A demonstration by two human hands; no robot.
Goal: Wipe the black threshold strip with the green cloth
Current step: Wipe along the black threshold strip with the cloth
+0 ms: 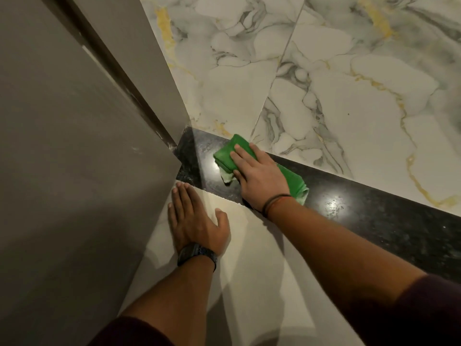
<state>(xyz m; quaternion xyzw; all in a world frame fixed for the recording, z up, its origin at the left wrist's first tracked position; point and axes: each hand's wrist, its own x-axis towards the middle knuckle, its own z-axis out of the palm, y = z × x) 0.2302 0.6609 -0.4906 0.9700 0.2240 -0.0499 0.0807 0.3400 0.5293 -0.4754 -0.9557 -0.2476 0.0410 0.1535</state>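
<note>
A glossy black threshold strip [361,216] runs diagonally from the door frame at centre left down to the right edge. A folded green cloth [225,153] lies on its left part. My right hand [257,176] presses flat on the cloth, fingers spread toward the door frame, with green cloth showing on both sides of the palm. My left hand [194,221] rests flat and empty on the plain pale floor tile just in front of the strip, fingers pointing at the frame corner. It wears a dark watch at the wrist.
A grey door frame and wall [74,146] fill the left side and meet the strip's left end. White marble tiles with grey and gold veins [324,83] lie beyond the strip. Plain pale floor tile [249,283] lies on my side.
</note>
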